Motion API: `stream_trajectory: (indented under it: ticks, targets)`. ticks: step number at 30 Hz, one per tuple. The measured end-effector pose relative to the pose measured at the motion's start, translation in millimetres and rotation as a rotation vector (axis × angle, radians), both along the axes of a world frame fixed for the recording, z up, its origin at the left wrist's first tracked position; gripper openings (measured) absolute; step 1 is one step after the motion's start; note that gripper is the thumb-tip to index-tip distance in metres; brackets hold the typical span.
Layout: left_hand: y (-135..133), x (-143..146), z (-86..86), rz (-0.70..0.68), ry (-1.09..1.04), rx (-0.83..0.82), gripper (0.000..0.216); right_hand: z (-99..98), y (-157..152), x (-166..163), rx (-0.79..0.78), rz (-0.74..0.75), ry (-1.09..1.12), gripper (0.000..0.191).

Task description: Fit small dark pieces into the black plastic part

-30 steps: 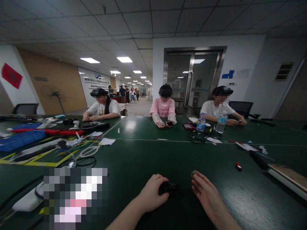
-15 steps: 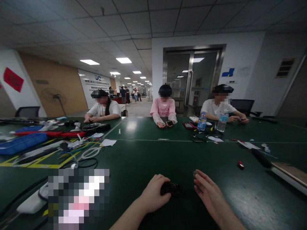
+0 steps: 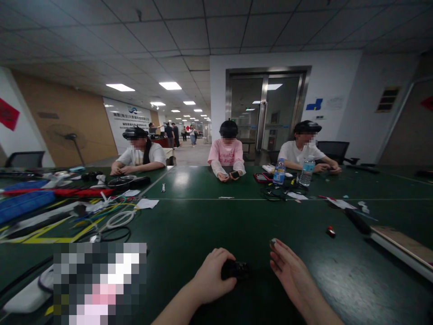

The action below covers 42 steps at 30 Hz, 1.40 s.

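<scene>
My left hand (image 3: 216, 274) is closed around the near end of a small black object (image 3: 240, 270), low over the green table (image 3: 189, 225). Its exact kind is too dark to make out. To the right, my right hand (image 3: 291, 270) is raised with the thumb side up. A tiny greyish piece (image 3: 272, 243) shows pinched at its fingertips, too small to name. A gap lies between this hand and the black object.
On the left are cables (image 3: 120, 220), a blue tray (image 3: 25, 205) and a white power strip (image 3: 29, 289). A small red item (image 3: 330, 231) lies to the right, near a flat board-like thing (image 3: 402, 246). Water bottles (image 3: 307, 171) and several seated people are across the table.
The whole view has shifted slightly, so the scene sits a little further left. My left hand still grips the black object and my right hand stays beside it, nearly unmoved.
</scene>
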<state>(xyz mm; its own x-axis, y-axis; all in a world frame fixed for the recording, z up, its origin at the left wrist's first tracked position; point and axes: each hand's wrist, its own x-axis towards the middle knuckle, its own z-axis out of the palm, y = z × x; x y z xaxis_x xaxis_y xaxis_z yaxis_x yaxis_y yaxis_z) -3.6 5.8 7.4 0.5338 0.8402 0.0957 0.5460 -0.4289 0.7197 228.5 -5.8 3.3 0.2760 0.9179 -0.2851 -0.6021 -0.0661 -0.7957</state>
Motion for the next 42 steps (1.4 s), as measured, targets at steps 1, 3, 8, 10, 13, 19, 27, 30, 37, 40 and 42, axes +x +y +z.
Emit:
stream_trajectory:
  ticks: [1, 3, 8, 10, 13, 19, 27, 30, 37, 40, 42]
  targets:
    - [-0.5, 0.2, 0.9, 0.0, -0.001, 0.0, 0.036, -0.2, 0.0, 0.0, 0.005, 0.0, -0.011, 0.032]
    - [-1.6, 0.5, 3.1, -0.002, 0.002, 0.005, 0.035, 0.4, -0.4, -0.4, 0.007, -0.003, -0.018, 0.032]
    - [-3.2, -0.4, 6.8, 0.044, -0.019, -0.067, 0.034, 4.9, -1.6, -1.8, -0.009, -0.01, 0.012, 0.033]
    - [-3.0, -0.7, 5.8, 0.079, -0.047, -0.122, 0.033, 5.4, -1.7, -1.8, -0.003, -0.006, 0.002, 0.032]
    - [-2.2, -0.4, 2.8, 0.102, -0.09, -0.17, 0.03, 4.2, -1.4, -1.0, 0.025, 0.001, -0.062, 0.031]
    - [0.0, 0.6, 0.5, 0.099, -0.252, -0.188, 0.028, 4.2, -1.2, -1.1, 0.019, 0.043, -0.077, 0.033]
    - [5.3, 2.5, 0.9, 0.083, -0.462, -0.301, 0.032, 12.3, -4.5, -4.2, -0.01, 0.061, 0.058, 0.041]
    - [5.8, 2.9, -4.5, 0.023, -0.511, -0.335, 0.034, 14.2, -5.4, -4.9, -0.013, 0.063, 0.059, 0.039]
    - [2.6, 2.8, -2.5, -0.018, -0.478, -0.408, 0.032, 11.2, -6.0, -5.2, 0.005, 0.092, 0.034, 0.035]
    - [4.4, 2.8, -5.3, -0.028, -0.476, -0.414, 0.035, 8.3, -5.9, -3.6, 0.032, 0.106, 0.013, 0.032]
    - [5.8, 2.7, -8.0, -0.037, -0.492, -0.421, 0.037, 7.2, -5.6, -2.5, 0.047, 0.118, -0.008, 0.032]
